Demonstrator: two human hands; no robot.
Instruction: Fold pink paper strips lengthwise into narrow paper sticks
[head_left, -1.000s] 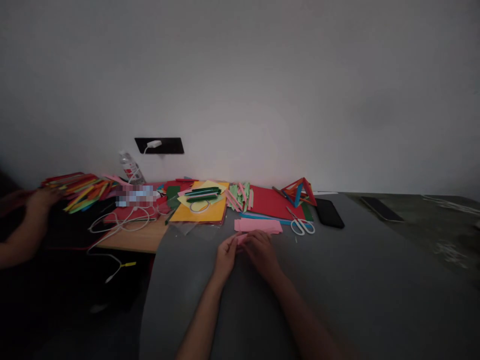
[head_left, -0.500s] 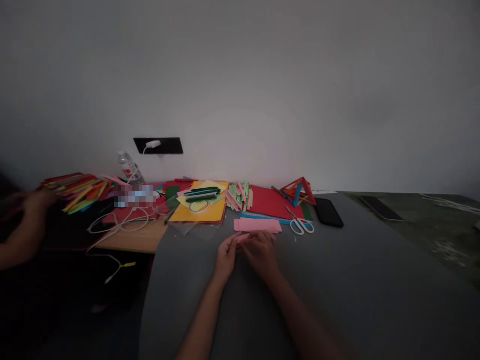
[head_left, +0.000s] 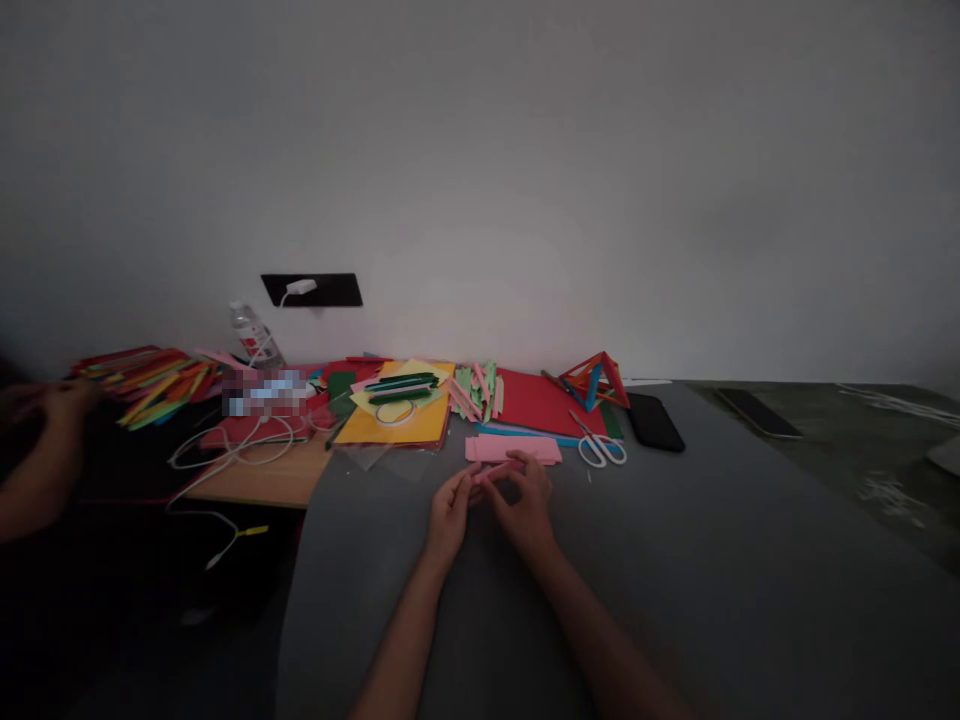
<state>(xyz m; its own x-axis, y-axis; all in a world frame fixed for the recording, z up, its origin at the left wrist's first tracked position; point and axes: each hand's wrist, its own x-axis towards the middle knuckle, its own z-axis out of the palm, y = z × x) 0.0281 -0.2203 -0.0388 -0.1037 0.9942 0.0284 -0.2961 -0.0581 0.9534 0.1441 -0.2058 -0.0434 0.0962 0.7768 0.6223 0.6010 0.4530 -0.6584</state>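
Left hand and right hand pinch a small pink paper strip, just nearer than the pink stack on the bench. Probably light and easily creased, it suits gentle fingertips at its edges.

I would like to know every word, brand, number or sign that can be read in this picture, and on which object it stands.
There is no text that I can read.
Bottle: red and white label, its print too small and blurred.
Pixelated patch: anything written there is hidden.
Yellow tag: too small to tell if it has writing.
Pink papers: no writing shows.
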